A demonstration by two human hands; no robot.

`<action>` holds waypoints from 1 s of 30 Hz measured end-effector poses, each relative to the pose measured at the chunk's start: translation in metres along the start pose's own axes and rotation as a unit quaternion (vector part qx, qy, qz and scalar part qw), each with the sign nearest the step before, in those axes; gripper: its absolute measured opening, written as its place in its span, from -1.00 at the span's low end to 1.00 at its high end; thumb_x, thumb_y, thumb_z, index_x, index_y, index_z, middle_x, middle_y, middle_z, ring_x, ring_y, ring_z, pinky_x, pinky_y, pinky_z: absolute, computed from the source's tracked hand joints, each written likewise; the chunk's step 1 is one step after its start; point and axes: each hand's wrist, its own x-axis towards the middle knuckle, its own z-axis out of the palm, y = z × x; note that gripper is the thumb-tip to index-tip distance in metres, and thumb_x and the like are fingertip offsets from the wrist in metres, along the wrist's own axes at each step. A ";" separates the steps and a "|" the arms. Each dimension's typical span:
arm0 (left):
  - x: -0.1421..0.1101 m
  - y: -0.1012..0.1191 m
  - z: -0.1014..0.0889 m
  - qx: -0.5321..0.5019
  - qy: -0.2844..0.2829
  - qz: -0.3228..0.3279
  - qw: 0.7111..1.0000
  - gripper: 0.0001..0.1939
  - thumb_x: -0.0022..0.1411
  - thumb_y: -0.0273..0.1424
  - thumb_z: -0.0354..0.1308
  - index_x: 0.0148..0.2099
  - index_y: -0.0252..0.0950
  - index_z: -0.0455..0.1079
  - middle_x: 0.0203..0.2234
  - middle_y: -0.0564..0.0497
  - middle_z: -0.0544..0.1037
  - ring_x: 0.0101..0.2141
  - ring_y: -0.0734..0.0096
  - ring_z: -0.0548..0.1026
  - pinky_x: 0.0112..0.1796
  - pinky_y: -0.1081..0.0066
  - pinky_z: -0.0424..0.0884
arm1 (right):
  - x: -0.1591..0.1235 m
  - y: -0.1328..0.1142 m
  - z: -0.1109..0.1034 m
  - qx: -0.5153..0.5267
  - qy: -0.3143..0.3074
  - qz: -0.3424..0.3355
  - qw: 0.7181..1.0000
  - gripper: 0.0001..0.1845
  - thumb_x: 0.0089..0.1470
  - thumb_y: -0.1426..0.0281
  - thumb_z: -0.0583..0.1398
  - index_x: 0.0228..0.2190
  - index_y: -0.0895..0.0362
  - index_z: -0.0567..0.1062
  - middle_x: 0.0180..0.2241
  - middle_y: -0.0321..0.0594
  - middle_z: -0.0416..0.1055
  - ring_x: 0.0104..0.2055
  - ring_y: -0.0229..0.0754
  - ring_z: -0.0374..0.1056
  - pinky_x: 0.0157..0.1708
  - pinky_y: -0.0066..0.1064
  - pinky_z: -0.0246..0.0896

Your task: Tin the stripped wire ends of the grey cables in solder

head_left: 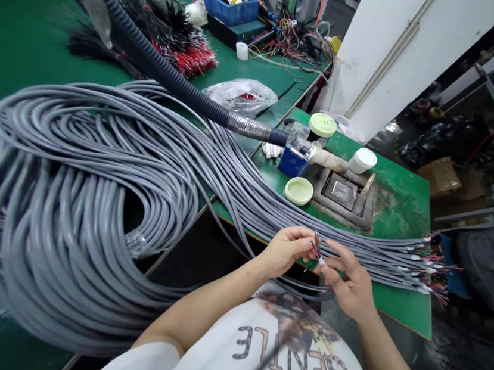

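Observation:
My left hand (286, 250) and my right hand (347, 281) meet in front of my chest, both pinched on the stripped end of one grey cable (316, 252), where thin red, blue and other coloured wires stick up. A big coil of grey cables (69, 199) fills the left. Its strands run right across the green bench (407, 199) to a row of stripped ends (426, 267) near the bench's right edge.
A black corrugated hose (170, 76) slants down to a blue block (294, 161) beside a metal solder pot (345, 194). Green lids (299, 190) and a white jar (362, 160) stand around it. Farther back lie red-black wire bundles (179, 38), a plastic bag (240, 95) and a blue bin (231, 3).

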 end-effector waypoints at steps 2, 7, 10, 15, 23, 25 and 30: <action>0.001 0.002 0.000 0.009 -0.002 0.009 1.000 -0.67 -0.11 -0.25 0.42 -0.40 -0.39 0.45 -0.62 0.06 0.49 -0.60 0.59 0.40 -0.55 0.56 0.25 | 0.001 -0.001 -0.001 -0.006 -0.006 0.001 1.000 -0.52 0.20 0.37 0.14 0.14 -0.08 0.22 -0.40 -0.33 0.52 -0.37 -0.24 0.45 -0.29 -0.39 0.34; 0.002 0.005 0.001 0.024 0.007 0.044 0.999 -0.70 -0.12 -0.29 0.42 -0.45 -0.40 0.44 -0.59 0.06 0.49 -0.59 0.60 0.39 -0.54 0.56 0.26 | 0.003 -0.004 -0.002 0.026 -0.019 0.022 0.999 -0.50 0.19 0.38 0.14 0.14 -0.09 0.21 -0.38 -0.34 0.51 -0.35 -0.25 0.43 -0.28 -0.40 0.32; 0.003 0.003 0.002 0.029 0.012 0.049 0.998 -0.71 -0.09 -0.30 0.41 -0.43 -0.39 0.43 -0.61 0.06 0.49 -0.59 0.59 0.38 -0.53 0.56 0.25 | 0.007 -0.008 0.001 0.050 0.001 0.032 0.998 -0.47 0.13 0.38 0.19 0.12 -0.05 0.21 -0.38 -0.35 0.44 -0.33 -0.26 0.40 -0.28 -0.41 0.30; 0.005 -0.007 0.002 0.032 0.018 0.062 0.997 -0.73 -0.05 -0.31 0.38 -0.42 -0.38 0.41 -0.61 0.09 0.46 -0.59 0.61 0.35 -0.51 0.56 0.26 | 0.020 -0.014 0.009 -0.030 0.076 0.059 0.995 -0.51 0.02 0.32 0.28 -0.01 0.01 0.29 -0.56 -0.47 0.22 -0.53 -0.33 0.20 -0.46 -0.48 0.17; 0.008 -0.011 0.006 0.068 0.032 0.097 0.992 -0.76 0.02 -0.28 0.33 -0.38 -0.36 0.43 -0.60 0.10 0.45 -0.56 0.58 0.36 -0.49 0.54 0.28 | 0.035 -0.019 0.010 -0.125 0.139 -0.003 0.982 -0.82 0.18 0.26 0.11 -0.30 0.06 0.48 -0.40 -0.27 0.47 -0.38 -0.22 0.36 -0.35 -0.42 0.23; 0.007 -0.007 0.006 0.116 0.045 0.108 0.986 -0.78 0.06 -0.28 0.31 -0.34 -0.34 0.46 -0.57 0.08 0.46 -0.53 0.55 0.38 -0.46 0.52 0.31 | 0.043 -0.019 -0.001 -0.142 0.165 -0.007 0.976 -0.79 0.16 0.25 0.13 -0.35 0.08 0.50 -0.41 -0.27 0.47 -0.38 -0.21 0.36 -0.36 -0.43 0.22; 0.002 0.008 -0.011 0.389 0.094 0.274 0.874 -0.86 0.16 -0.34 0.21 -0.24 -0.28 0.51 -0.36 -0.03 0.56 -0.31 0.36 0.47 -0.22 0.36 0.38 | 0.086 0.001 -0.060 -0.227 0.155 0.048 0.960 -0.66 0.08 0.18 0.17 -0.59 0.14 0.41 -0.69 -0.39 0.15 -0.60 -0.33 0.08 -0.55 -0.45 -0.04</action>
